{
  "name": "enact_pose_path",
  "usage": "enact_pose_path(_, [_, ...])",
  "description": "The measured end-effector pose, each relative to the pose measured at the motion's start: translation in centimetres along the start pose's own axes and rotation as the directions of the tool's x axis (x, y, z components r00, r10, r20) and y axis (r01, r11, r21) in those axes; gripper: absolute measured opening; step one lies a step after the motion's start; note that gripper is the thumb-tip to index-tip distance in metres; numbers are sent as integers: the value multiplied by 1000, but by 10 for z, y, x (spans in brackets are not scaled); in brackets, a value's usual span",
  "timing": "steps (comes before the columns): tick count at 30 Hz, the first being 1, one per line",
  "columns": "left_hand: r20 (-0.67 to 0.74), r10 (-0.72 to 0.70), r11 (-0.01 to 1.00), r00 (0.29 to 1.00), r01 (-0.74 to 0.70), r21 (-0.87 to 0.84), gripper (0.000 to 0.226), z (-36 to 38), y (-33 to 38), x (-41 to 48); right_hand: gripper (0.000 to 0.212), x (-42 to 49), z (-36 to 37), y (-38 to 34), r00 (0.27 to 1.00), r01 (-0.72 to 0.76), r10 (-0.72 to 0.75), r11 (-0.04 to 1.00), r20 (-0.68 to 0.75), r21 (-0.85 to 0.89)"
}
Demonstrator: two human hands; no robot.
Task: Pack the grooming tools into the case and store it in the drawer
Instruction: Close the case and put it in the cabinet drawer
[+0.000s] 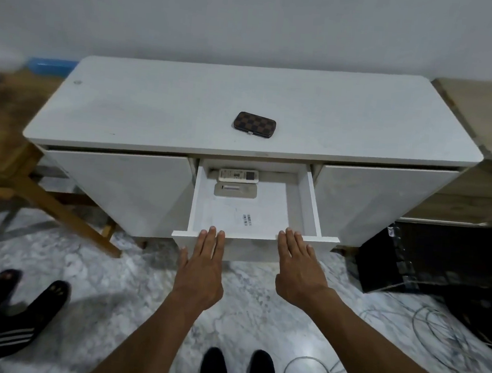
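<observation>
Checkered case (254,124) lies closed on the cabinet top (156,113), well apart from the open drawer (312,198). Left hand (202,268) and right hand (299,265) hold nothing, their fingers straight at the drawer's front edge. The drawer is best left open while one hand fetches the case and lays it in front of the remote control (238,175).

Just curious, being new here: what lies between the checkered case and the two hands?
In the head view: bare cabinet top, then the open drawer holding a white remote, a grey flat device and a barcoded paper.
</observation>
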State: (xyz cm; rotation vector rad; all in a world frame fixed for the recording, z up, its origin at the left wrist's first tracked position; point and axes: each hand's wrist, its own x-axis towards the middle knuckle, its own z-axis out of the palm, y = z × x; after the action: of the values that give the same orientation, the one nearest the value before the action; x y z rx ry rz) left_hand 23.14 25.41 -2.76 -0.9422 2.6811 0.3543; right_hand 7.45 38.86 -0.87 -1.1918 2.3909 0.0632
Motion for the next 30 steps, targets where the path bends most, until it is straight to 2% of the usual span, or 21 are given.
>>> enact_pose_path(12, [13,103,992,995,-102,-72,98,1,-15,0,81,4,-1,-13,997,-79,79,997,14,22])
enact_pose_path(20, [39,114,993,993,-113,-22,93,-7,-17,-1,74,5,-5,-17,994,-108,107,994,16,24])
enact_pose_path(23, [67,124,992,990,-126,31,83,-17,-16,3,68,7,-14,-18,991,-131,131,991,15,26])
enact_pose_path(25, [68,136,989,988,-139,49,72,-30,-15,10,53,11,-27,-20,990,-139,139,990,-4,4])
enact_pose_path(27, [-3,145,989,989,-145,39,59,-45,-14,20,36,16,-44,-22,989,-144,144,990,-20,-5])
enact_pose_path(30, [-130,128,990,983,-134,-40,48,-70,-18,43,36,35,-71,-25,987,-124,126,992,-100,27])
